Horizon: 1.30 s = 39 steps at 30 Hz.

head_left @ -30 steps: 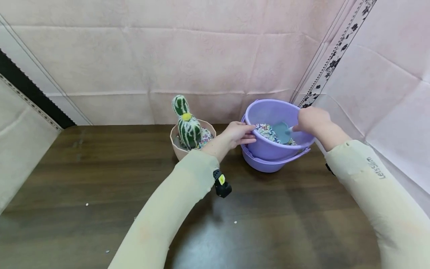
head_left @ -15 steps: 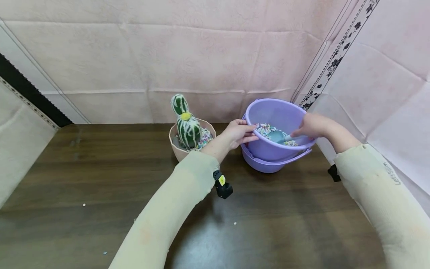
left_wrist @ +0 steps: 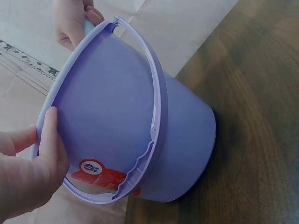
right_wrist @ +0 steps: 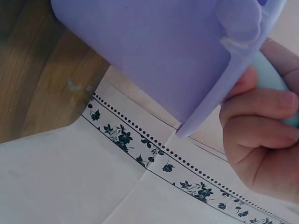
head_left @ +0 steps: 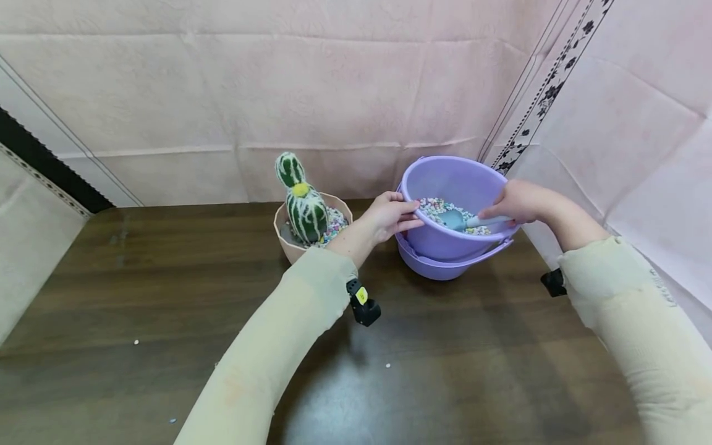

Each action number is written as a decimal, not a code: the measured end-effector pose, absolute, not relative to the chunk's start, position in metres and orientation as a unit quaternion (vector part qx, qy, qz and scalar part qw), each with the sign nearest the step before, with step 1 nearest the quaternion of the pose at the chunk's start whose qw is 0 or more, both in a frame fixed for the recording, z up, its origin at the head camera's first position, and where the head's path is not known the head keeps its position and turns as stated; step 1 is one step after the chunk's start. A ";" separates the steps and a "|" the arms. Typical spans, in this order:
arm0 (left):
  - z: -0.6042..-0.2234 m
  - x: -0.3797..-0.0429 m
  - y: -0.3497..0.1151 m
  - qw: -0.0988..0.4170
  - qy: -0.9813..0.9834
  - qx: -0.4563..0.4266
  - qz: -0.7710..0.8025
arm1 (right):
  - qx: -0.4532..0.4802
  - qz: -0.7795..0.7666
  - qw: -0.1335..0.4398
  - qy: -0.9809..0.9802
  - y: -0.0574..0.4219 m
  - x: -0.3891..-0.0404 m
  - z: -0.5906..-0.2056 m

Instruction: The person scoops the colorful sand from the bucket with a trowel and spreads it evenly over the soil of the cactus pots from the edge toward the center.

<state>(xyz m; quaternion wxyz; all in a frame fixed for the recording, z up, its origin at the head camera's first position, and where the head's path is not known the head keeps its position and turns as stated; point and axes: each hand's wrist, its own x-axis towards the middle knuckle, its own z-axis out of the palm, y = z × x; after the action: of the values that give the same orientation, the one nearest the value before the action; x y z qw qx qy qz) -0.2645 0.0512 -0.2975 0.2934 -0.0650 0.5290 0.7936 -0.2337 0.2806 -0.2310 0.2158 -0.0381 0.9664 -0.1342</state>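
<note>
My left hand (head_left: 386, 217) pinches the rim of a light purple bucket (head_left: 445, 173), thumb at the rim and fingers against the outer wall. Small pastel pebbles (head_left: 436, 207) cover part of the bucket's bottom. My right hand (head_left: 523, 201) reaches over the bucket's right side and grips the handle of a light blue toy shovel (head_left: 452, 220). The shovel's blade lies among the pebbles. In the right wrist view, curled fingers (right_wrist: 259, 126) wrap the shovel handle (right_wrist: 268, 77) beside the rim. The left wrist view shows the bucket wall (left_wrist: 103, 88) with its carrying handle (left_wrist: 156, 79) hanging down.
Left of the bucket stands a beige pot (head_left: 286, 240) with a green-and-white cactus (head_left: 307, 213) and pebbles in it. A few stray pebbles dot the dark wooden surface (head_left: 445, 371). Pale cloth (head_left: 334, 93) hangs behind and at both sides.
My right hand has lowered and tilted the shovel, so its handle leans right and its blade lies flatter in the pebbles. The left hand keeps its place on the rim.
</note>
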 end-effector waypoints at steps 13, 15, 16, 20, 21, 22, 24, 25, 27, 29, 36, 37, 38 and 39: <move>-0.298 -0.264 0.051 0.291 0.528 -0.069 0.795 | -0.016 -0.181 0.236 0.955 0.283 -0.232 -0.229; -0.298 -0.264 0.051 0.292 0.529 -0.070 0.794 | -0.011 -0.194 0.241 0.951 0.285 -0.232 -0.229; -0.298 -0.264 0.051 0.293 0.528 -0.070 0.794 | -0.009 -0.200 0.244 0.949 0.286 -0.232 -0.230; -0.298 -0.263 0.051 0.292 0.528 -0.068 0.795 | -0.002 -0.223 0.253 0.942 0.290 -0.233 -0.230; -0.298 -0.263 0.051 0.291 0.527 -0.067 0.795 | 0.000 -0.228 0.255 0.940 0.292 -0.234 -0.230; -0.297 -0.263 0.051 0.290 0.527 -0.067 0.796 | 0.004 -0.233 0.258 0.938 0.293 -0.234 -0.231; -0.297 -0.263 0.051 0.290 0.528 -0.067 0.796 | 0.010 -0.244 0.263 0.933 0.296 -0.234 -0.231; -0.296 -0.263 0.051 0.289 0.528 -0.067 0.795 | 0.013 -0.249 0.265 0.931 0.297 -0.234 -0.231; -0.296 -0.262 0.051 0.290 0.530 -0.067 0.794 | 0.019 -0.262 0.267 0.927 0.300 -0.233 -0.230; -0.295 -0.262 0.051 0.290 0.532 -0.068 0.793 | 0.024 -0.273 0.267 0.924 0.302 -0.233 -0.230; -0.296 -0.263 0.051 0.289 0.534 -0.068 0.792 | 0.044 -0.302 0.265 0.915 0.309 -0.231 -0.232; -0.297 -0.263 0.051 0.289 0.533 -0.067 0.792 | 0.046 -0.307 0.264 0.913 0.310 -0.231 -0.232; -0.297 -0.263 0.051 0.289 0.533 -0.066 0.792 | 0.049 -0.310 0.263 0.912 0.311 -0.231 -0.231; -0.297 -0.263 0.051 0.288 0.533 -0.066 0.793 | 0.052 -0.314 0.262 0.911 0.312 -0.230 -0.231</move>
<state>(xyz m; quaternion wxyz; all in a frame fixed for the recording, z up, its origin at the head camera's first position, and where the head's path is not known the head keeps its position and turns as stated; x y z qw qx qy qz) -0.2634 0.0508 -0.2972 0.2881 -0.0657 0.5334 0.7926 -0.2302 0.3120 -0.2307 0.2623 0.0520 0.9108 -0.3144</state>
